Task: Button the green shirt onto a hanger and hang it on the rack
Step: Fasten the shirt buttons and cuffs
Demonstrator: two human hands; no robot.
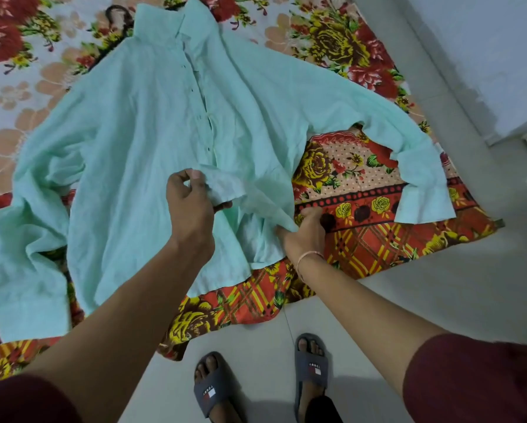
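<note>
A pale green shirt (140,141) lies spread front-up on a flowered bedspread, collar at the far end and both sleeves flung out. Its placket is fastened along most of its length, with small dark buttons down the middle. A dark hanger hook (120,13) pokes out beside the collar at the top left. My left hand (190,206) pinches the lifted lower edge of the front near the hem. My right hand (306,232) grips a bunched fold of the right front panel just beside it.
The flowered bedspread (363,184) covers a low bed and drapes over its corner toward me. Pale floor tiles (408,300) lie to the right and in front. My feet in dark slippers (311,367) stand at the bed's edge. A white wall (485,56) rises at the right.
</note>
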